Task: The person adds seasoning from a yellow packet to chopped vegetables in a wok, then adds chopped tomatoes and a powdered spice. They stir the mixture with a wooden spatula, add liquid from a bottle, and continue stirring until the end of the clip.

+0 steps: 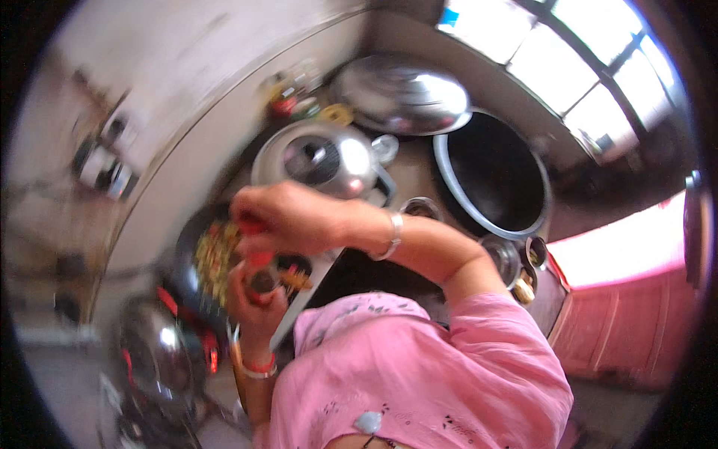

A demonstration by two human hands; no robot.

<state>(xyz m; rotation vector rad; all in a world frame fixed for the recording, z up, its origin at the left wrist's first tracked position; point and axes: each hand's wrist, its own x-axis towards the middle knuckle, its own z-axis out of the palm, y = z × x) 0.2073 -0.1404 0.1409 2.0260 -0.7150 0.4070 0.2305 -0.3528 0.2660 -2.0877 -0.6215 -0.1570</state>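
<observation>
My left hand (255, 306) is closed around a small jar (263, 282) with a dark round top, its contents too blurred to make out. Just above it, my right hand (291, 219) curls over a red thing (258, 257), perhaps a lid; motion blur hides its shape. Both hands are beside a dark pan (188, 252) of chopped, yellow-green food (213, 261), and they cover part of its right side. Alongside my left forearm runs a utensil with a brown handle (238, 359).
Beyond my right hand stands a steel vessel with a domed lid (342, 134). A large steel lid (404, 92) leans behind it, near a wide black pot (493, 168). Bottles (283, 95) line the wall. At lower left is another shiny steel vessel (157, 342).
</observation>
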